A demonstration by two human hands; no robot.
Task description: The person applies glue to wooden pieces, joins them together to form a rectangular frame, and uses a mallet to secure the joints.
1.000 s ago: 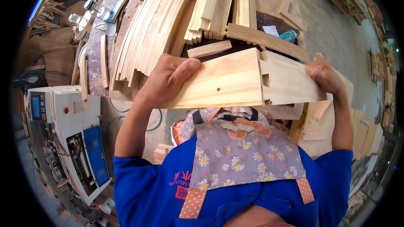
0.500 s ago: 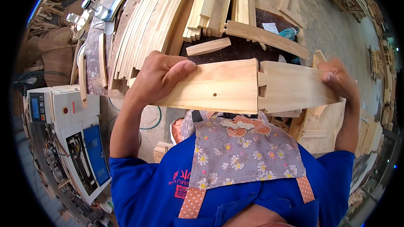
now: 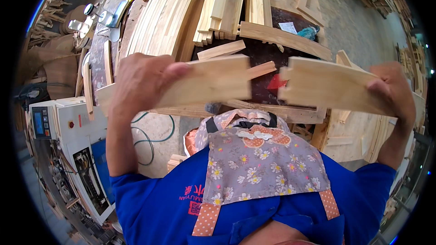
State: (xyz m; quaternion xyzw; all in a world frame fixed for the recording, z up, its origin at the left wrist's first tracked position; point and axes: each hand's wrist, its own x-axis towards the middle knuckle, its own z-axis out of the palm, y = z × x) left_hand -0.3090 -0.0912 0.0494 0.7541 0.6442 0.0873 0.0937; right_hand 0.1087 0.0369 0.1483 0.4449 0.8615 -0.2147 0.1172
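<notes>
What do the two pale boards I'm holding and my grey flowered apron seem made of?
Pale left board and pale right board: apparently bare wood, yellowish and matte, though blurred. Grey flowered apron: likely matte printed cloth, softly creased.

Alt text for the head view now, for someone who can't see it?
The left hand grips one board and the right hand a second board, with a gap between the boards' facing ends. Beyond them, wood strips lie side by side on a table.
</notes>
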